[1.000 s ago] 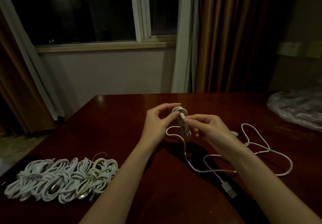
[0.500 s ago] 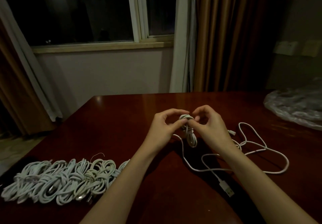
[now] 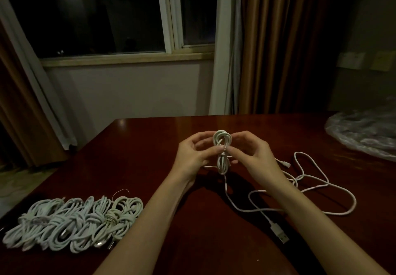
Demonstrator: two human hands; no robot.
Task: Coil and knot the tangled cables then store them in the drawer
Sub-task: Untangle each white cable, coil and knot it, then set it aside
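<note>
Holding one small white coil [image 3: 222, 152] upright between them, my left hand [image 3: 192, 157] and right hand [image 3: 255, 157] pinched its middle, fingers curled. I judged the cable light, limp and springy, best gripped at that waist. One loose cable [image 3: 310, 189] trailed right of my right hand; a pile of coiled bundles [image 3: 72, 223], too merged to count, lay left of my left forearm.
</note>
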